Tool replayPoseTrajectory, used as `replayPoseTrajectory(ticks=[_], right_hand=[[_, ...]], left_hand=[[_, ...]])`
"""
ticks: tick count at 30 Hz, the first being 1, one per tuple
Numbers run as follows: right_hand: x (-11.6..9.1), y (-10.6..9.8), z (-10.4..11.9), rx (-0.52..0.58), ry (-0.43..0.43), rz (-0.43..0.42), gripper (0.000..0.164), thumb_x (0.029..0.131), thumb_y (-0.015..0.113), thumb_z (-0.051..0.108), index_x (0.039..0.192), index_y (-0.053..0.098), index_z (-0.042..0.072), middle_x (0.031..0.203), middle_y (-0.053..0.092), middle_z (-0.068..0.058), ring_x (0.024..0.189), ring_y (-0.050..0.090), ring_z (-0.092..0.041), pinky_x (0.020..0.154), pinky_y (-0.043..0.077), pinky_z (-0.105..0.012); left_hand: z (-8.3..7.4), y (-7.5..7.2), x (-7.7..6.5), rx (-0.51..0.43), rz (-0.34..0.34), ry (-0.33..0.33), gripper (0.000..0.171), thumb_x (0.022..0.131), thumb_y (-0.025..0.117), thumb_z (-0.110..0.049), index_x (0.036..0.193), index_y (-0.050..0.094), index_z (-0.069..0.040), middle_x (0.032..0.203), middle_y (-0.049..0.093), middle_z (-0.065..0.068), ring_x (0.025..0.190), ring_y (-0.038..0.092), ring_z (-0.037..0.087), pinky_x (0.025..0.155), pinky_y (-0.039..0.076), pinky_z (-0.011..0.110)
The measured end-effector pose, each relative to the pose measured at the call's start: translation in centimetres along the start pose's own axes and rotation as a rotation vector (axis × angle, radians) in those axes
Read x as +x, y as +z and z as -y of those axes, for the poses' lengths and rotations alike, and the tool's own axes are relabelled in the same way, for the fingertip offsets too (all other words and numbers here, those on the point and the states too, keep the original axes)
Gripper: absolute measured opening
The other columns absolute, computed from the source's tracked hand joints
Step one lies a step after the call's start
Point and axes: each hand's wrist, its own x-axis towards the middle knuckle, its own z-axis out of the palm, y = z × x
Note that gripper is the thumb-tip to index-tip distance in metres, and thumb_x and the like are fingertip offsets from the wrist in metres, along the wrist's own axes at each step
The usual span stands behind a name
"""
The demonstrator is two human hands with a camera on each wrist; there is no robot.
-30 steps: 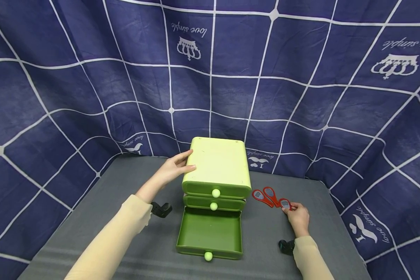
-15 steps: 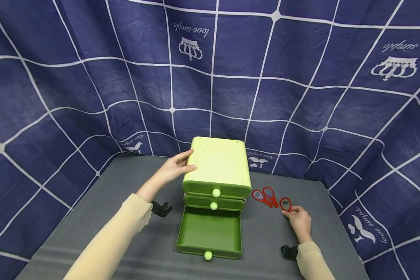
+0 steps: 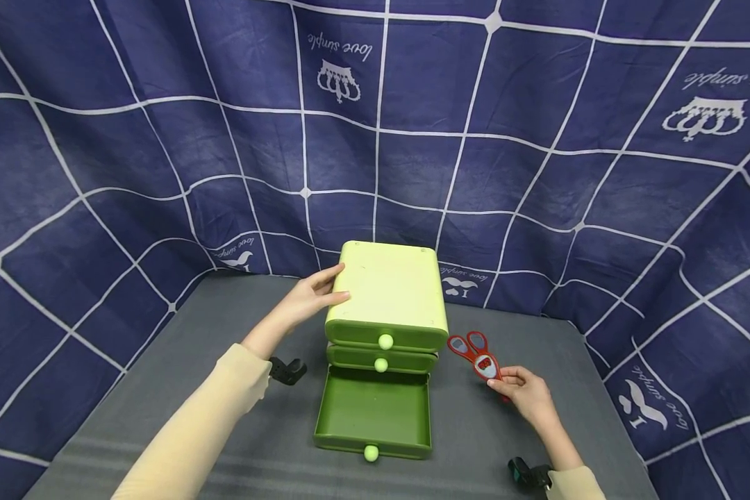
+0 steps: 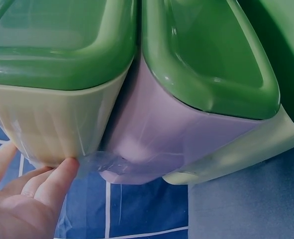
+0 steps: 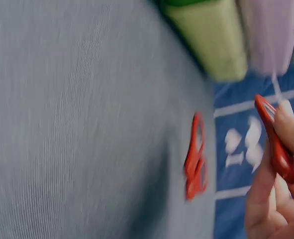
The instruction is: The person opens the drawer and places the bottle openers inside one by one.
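Note:
My right hand [image 3: 528,397] pinches a small red teardrop-shaped item [image 3: 486,367] with a pale oval inset and a dark mark, between thumb and fingers. It is raised off the table in the right wrist view. Two more red items [image 5: 195,154] of similar shape lie on the table beside the cabinet. My left hand [image 3: 305,300] rests against the upper left side of the small drawer cabinet [image 3: 392,285], its fingers mostly straight and touching the casing. The cabinet's bottom drawer [image 3: 375,410] is pulled out with nothing seen inside; the middle drawer [image 3: 382,360] and top drawer [image 3: 412,339] are closed.
A grey cloth-covered table [image 3: 225,417] carries the cabinet. Behind it and at both sides hangs a blue curtain [image 3: 412,173] with white grid lines. Black wrist devices [image 3: 287,371] sit at both wrists. The extended drawer sticks out toward the near side.
My right hand has lifted one red item and moved it left, turning it so its inset faces up. The other two stay put. My left hand and the drawers have not moved.

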Motion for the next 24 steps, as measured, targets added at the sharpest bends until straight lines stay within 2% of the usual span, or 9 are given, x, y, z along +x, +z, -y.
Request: replayPoseTrajectory(ticks=[5, 9, 14, 17, 24], right_hand=[[-1.8, 1.9, 2.5, 0.107, -0.090, 0.203, 0.036, 0.077, 0.084, 0.011, 0.103, 0.067, -0.008, 0.083, 0.072, -0.006, 0.066, 0.063, -0.005, 0.057, 0.052, -0.022], [-3.1, 4.1, 4.1, 0.129, -0.188, 0.356, 0.034, 0.076, 0.084, 0.011, 0.101, 0.068, -0.007, 0.083, 0.070, -0.006, 0.065, 0.063, -0.006, 0.056, 0.053, -0.022], [-4.2, 7.4, 5.9, 0.022, -0.347, 0.383, 0.028, 0.074, 0.086, 0.016, 0.094, 0.072, 0.004, 0.080, 0.069, -0.001, 0.066, 0.060, -0.002, 0.057, 0.052, -0.021], [-4.4, 9.4, 6.7, -0.032, -0.411, 0.393, 0.025, 0.074, 0.087, 0.018, 0.092, 0.072, 0.008, 0.078, 0.068, 0.003, 0.067, 0.059, 0.000, 0.059, 0.052, -0.020], [-4.6, 13.1, 7.9, -0.030, -0.423, 0.507, 0.023, 0.075, 0.086, 0.016, 0.090, 0.072, 0.007, 0.077, 0.066, 0.003, 0.065, 0.058, 0.000, 0.058, 0.050, -0.018]], left_hand=[[-0.1, 0.1, 0.1, 0.000, 0.001, -0.001, 0.077, 0.092, 0.071, -0.031, 0.156, 0.031, -0.023, 0.164, 0.022, -0.001, 0.151, 0.023, 0.024, 0.121, 0.027, 0.044], [-0.1, 0.3, 0.1, 0.002, 0.003, -0.004, 0.076, 0.092, 0.071, -0.031, 0.156, 0.031, -0.023, 0.164, 0.022, -0.001, 0.151, 0.023, 0.024, 0.122, 0.027, 0.044], [-0.1, 0.3, 0.1, -0.003, 0.000, -0.003, 0.076, 0.092, 0.071, -0.031, 0.156, 0.030, -0.023, 0.165, 0.021, 0.000, 0.151, 0.023, 0.024, 0.121, 0.028, 0.044], [-0.1, 0.2, 0.0, -0.007, 0.000, -0.003, 0.076, 0.092, 0.071, -0.031, 0.156, 0.029, -0.023, 0.165, 0.019, 0.000, 0.151, 0.022, 0.024, 0.121, 0.028, 0.044], [0.1, 0.1, -0.1, -0.015, 0.002, -0.004, 0.077, 0.092, 0.070, -0.032, 0.156, 0.029, -0.023, 0.165, 0.019, 0.000, 0.151, 0.021, 0.024, 0.121, 0.027, 0.044]])
